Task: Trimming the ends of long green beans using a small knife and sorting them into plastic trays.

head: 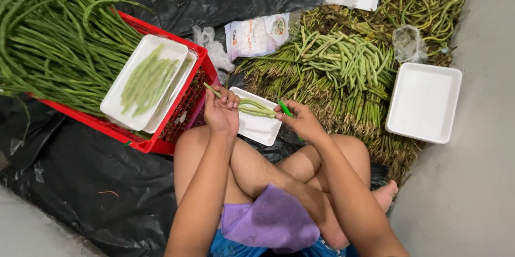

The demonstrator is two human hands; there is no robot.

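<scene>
Left hand [221, 111]: clenched on cut long beans [256, 108], laying them in a small white tray [261, 128] before the knees.
Right hand [303, 121]: grips a green knife [284, 108].
Red crate [185, 109], left: bean-filled tray [144, 81].
Right: empty tray [424, 101].

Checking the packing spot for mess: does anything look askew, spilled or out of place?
Little stands out. Crumpled clear plastic lies loose on the bean pile, and the filled white tray sits tilted on the red crate. The left hand and right hand work over a small tray.
</scene>
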